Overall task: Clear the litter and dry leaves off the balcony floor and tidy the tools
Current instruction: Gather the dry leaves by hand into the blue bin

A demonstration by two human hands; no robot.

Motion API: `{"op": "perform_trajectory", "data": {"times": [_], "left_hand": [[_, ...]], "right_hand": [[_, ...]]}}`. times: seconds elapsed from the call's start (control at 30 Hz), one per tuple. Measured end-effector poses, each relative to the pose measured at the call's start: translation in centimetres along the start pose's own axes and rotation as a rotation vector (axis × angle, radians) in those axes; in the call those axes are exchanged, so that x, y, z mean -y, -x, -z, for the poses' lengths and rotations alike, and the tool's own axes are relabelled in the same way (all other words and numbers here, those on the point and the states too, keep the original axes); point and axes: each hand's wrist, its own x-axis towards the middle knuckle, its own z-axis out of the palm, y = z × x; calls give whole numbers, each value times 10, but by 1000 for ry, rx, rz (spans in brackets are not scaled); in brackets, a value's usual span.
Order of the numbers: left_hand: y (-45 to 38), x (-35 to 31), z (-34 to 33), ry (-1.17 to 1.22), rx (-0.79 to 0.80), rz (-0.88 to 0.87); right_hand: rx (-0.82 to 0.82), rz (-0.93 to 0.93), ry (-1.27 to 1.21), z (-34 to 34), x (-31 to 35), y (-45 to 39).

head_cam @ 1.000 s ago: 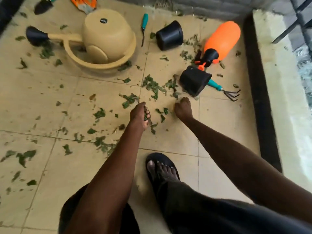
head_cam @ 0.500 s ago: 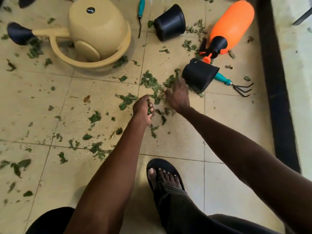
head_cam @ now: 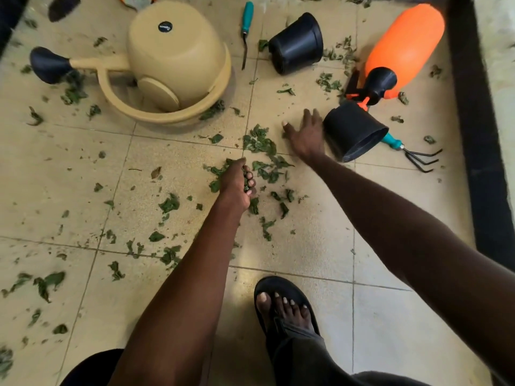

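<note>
Your left hand (head_cam: 237,182), mid-frame, is clenched around a wad of leaves (head_cam: 246,181). Your right hand (head_cam: 305,135) lies spread flat on the floor (head_cam: 306,246), beside the tipped black pot (head_cam: 354,132) and more scattered leaves.

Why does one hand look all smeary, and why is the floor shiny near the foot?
Head view: the open right hand is smeared by motion blur beside the tipped black plastic pot; the left hand, closed on green leaf bits, looks sharper; a pale patch of light glares on the beige tiled floor.
</note>
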Motion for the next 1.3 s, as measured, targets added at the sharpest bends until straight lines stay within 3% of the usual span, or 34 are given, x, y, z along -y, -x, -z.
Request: {"op": "perform_trajectory", "data": {"times": [0.13,0.43,0.53,0.77,0.87,0.93,1.0,1.1,1.3], "left_hand": [[-1,-5,14,32,-23,-19],[0,0,61,110,-18,7],[6,9,70,124,-7,13],[19,46,73,191,48,41],[22,62,74,224,71,63],[25,67,74,232,67,60],[29,67,73,231,68,55],[34,66,73,220,70,54],[39,72,74,186,69,51]], "right_hand": [[143,-24,91,-6,18,-29],[346,502,449,-65,58,16],[286,621,395,-61,41,42],[263,670,308,-30,3,89],[130,436,47,-4,6,84],[221,219,-11,11,5,67],[423,154,151,16,3,56],[647,255,394,7,8,59],[652,566,589,-32,2,82]]}}
